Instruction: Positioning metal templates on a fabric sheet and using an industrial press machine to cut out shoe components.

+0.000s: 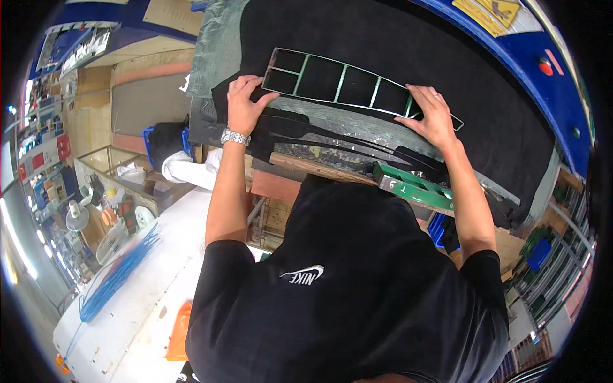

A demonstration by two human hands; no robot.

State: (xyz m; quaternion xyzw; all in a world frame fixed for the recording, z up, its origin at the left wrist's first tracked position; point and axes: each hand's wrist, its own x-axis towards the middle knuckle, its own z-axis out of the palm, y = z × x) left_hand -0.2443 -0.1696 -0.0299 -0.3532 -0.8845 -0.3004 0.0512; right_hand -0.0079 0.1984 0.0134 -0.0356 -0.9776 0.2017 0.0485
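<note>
Gotta be a factory workshop, right? There's a big blue machine point(568, 105) with a yellow warning sign point(495, 14) and chunky red button point(545, 66), a metal frame point(339, 84) on black sheet material point(498, 150) over the worktop point(203, 124), shelving point(554, 277) stacked with long pieces, plus fans point(113, 241) and strip lights point(19, 239) off left.

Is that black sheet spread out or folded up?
Spread out: the black sheet lies flat beneath the metal frame, extending far beyond it.

White lettering point(308, 276) on shirt point(357, 249), nearer green frame point(421, 193)
</note>
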